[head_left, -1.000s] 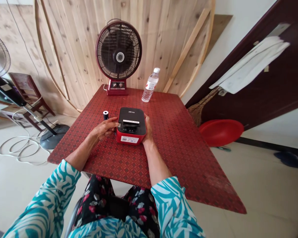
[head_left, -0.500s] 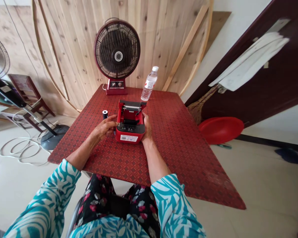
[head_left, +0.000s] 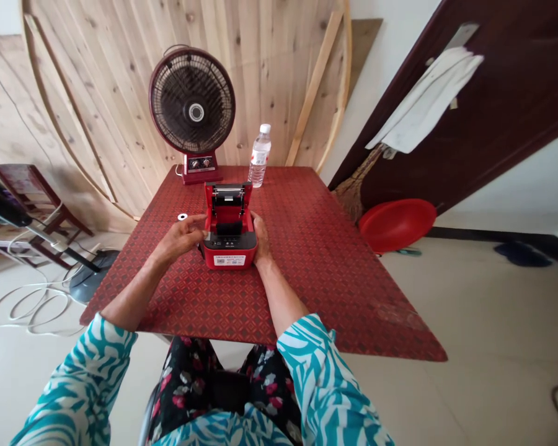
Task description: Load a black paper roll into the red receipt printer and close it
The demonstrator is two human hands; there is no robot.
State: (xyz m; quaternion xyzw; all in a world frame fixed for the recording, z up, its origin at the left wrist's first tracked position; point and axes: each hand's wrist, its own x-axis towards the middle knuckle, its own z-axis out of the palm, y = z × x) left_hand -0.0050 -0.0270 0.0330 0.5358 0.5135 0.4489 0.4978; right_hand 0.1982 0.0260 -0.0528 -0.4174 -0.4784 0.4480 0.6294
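Note:
A red and black receipt printer point(head_left: 231, 259) sits on the table in front of me with its lid point(head_left: 227, 193) raised. A label with print on it faces me on its front. My right hand point(head_left: 262, 240) is closed around the printer's right side. At the left side my left hand point(head_left: 181, 238) grips the edge, its fingers close together near the black front panel; some fingertips are hidden. Just beyond that hand stands a small paper roll point(head_left: 182, 217), with only its white top end showing.
A table fan point(head_left: 193, 105) and a water bottle point(head_left: 259, 158) stand at the back of the red patterned table point(head_left: 316, 266). A red basin point(head_left: 397, 224) is to the right, below a hanging white towel point(head_left: 428, 99). Cables and a chair point(head_left: 30, 192) are at left.
My view has turned to the right, so things sit further left. The printer faces me more squarely. My left hand now covers most of the paper roll. Both hands stay on the printer.

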